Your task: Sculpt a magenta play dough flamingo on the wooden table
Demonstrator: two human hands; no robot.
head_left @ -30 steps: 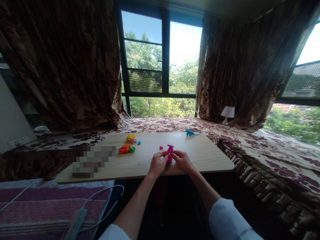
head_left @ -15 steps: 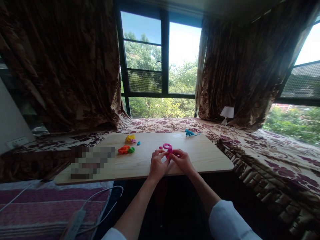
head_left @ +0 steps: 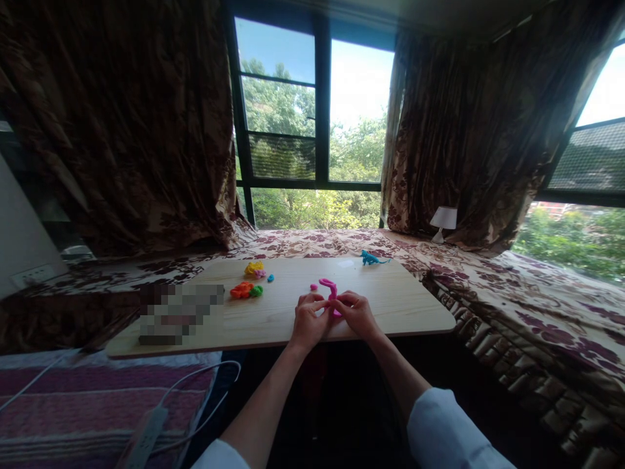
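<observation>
A person sits at a pale table (head_left: 390, 316) and holds a piece of pink clay (head_left: 334, 288) with both hands. The left hand (head_left: 310, 320) and the right hand (head_left: 360, 315) come close together, with the fingertips pinching the clay between them. The grip is narrow on both sides, but the fingers hide some of the clay.

The pink clay is near the front edge of the table. Its top part sticks up above the fingers and bends over to the left in a hook, and a bit of pink shows low down between the hands. A small pink lump (head_left: 313, 286) lies on the table just behind the left hand.

More soft lumps sit farther to the left. There is a yellow lump (head_left: 253, 268) with a light pink lump (head_left: 260, 274) against it, and a little blue lump (head_left: 270, 278) near them. In front of those, an orange lump (head_left: 240, 290) touches a green lump (head_left: 256, 291). A blue toy animal (head_left: 371, 258) with a long tail stands by the back edge, well apart from the hands. Something blurred out with squares (head_left: 181, 314) is at the left end — nobody can tell what it is. Past the table, a white lamp (head_left: 444, 219) stands by the curtain (head_left: 430, 130).
</observation>
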